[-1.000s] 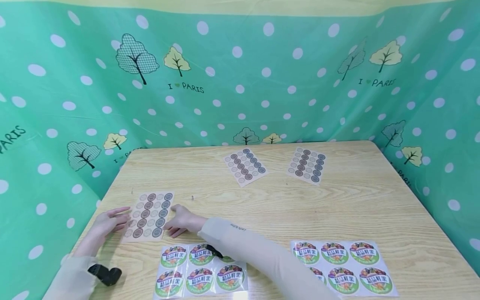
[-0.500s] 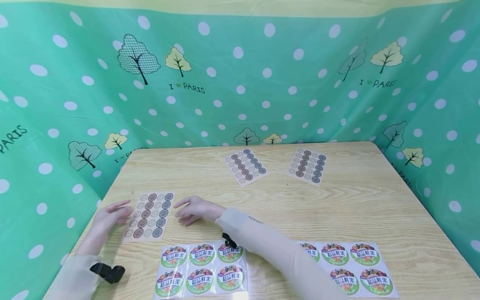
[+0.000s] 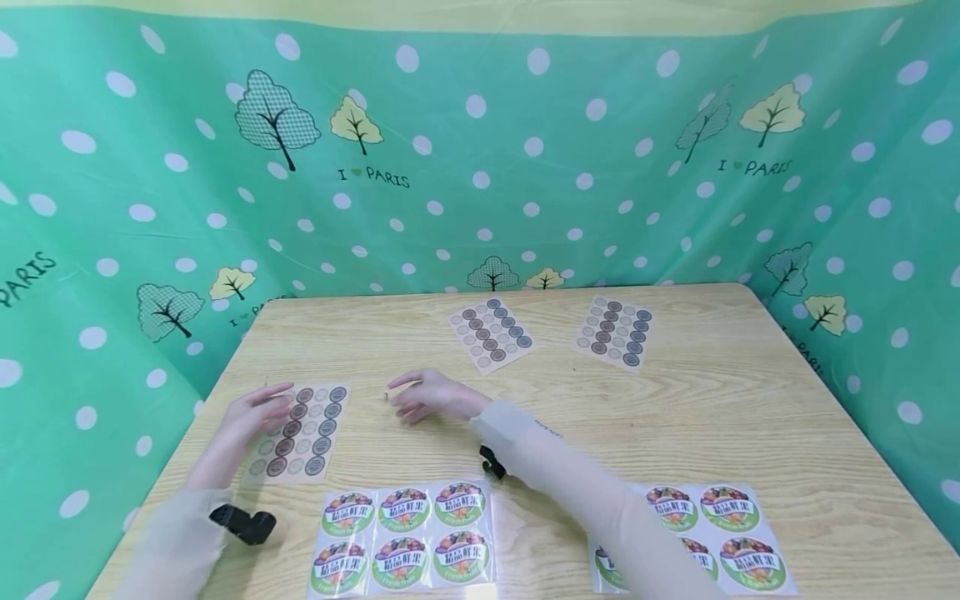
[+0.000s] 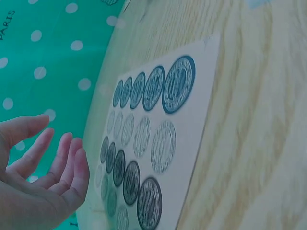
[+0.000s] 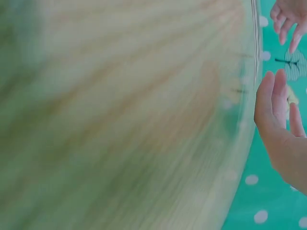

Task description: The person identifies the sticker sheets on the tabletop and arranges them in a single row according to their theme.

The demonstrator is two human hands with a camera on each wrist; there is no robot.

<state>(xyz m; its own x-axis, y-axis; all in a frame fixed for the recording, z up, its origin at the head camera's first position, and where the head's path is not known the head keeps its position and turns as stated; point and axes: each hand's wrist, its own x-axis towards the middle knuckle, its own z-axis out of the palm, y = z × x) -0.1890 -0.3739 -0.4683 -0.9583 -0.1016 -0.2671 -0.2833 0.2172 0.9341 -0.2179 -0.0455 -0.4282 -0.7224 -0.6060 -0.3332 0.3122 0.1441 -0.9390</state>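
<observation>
At the table's left side lies a sheet of round stickers, with rows of dark brown, blue-grey and pale circles. My left hand hovers over this sheet's left edge in the head view, fingers relaxed and holding nothing. In the left wrist view its loosely bent fingers appear beside the same sticker sheet. My right hand is above the bare wood to the right of that sheet, its fingers loosely bent and nothing in them. The right wrist view shows the right hand off the table surface.
Two similar round-sticker sheets lie at the back, one in the middle and one further right. Near the front edge are two fruit-label sheets, one left and one right, partly under my right sleeve. A patterned green cloth surrounds the table.
My right hand has left the sticker sheet's right edge and moved right and away from me. My left hand has shifted slightly right and up, over the sheet. The sheet stays put.
</observation>
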